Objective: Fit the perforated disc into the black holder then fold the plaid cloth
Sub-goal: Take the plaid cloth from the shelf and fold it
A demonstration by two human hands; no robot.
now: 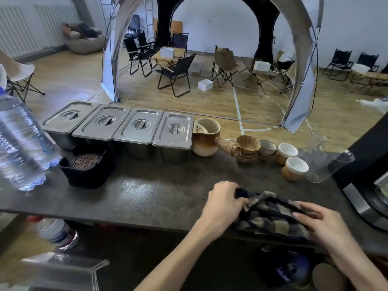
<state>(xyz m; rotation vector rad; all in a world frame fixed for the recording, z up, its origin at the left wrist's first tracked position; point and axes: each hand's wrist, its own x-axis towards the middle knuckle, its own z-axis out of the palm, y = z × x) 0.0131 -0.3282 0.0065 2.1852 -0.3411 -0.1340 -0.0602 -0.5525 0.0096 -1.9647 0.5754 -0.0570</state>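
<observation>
On dark stone counter (147,192), patterned perforated disc (85,162) sits inside black holder (88,175). Left hand (222,203) and right hand (321,221) grip bunched plaid cloth (273,219); folding apparently remains.

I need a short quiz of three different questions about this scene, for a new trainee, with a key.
1. True or false: the perforated disc already sits in the black holder.
2. How many lidded steel containers stand in the row? A) three B) four C) five
3. Which hands grip the plaid cloth?

Key: 1 true. 2 B. 3 Both, left hand and right hand.
</observation>
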